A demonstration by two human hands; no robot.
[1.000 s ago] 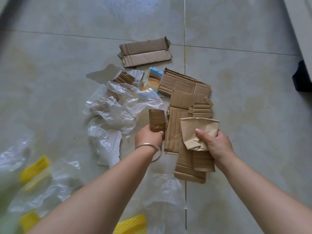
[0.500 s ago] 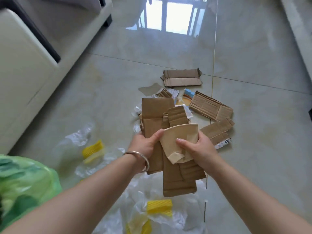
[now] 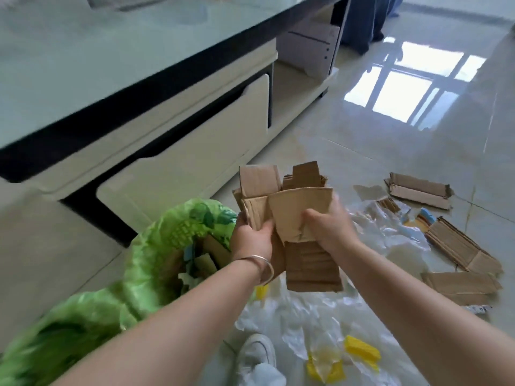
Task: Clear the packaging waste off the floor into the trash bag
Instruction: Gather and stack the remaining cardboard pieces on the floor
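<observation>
Both hands hold one bundle of brown cardboard pieces (image 3: 309,263) upright, just right of the open mouth of the green trash bag (image 3: 156,246). My left hand (image 3: 252,238), with a silver bracelet on the wrist, grips the bundle's left side. My right hand (image 3: 328,227) grips its right side, over a flattened paper cup (image 3: 295,210) at the front. Cardboard scraps show inside the bag. More cardboard pieces (image 3: 462,246) and clear plastic wrap (image 3: 384,232) lie on the tiled floor to the right.
A low white cabinet (image 3: 178,151) with drawers and a glass top stands close behind the bag at the left. Clear plastic with yellow strips (image 3: 359,349) and a white shoe (image 3: 256,352) lie near my feet. A further cardboard piece (image 3: 418,188) lies beyond the pile.
The bundle has been lifted off the floor pile and carried left to the green bag's mouth. My view has swung left, bringing the cabinet and bag into sight.
</observation>
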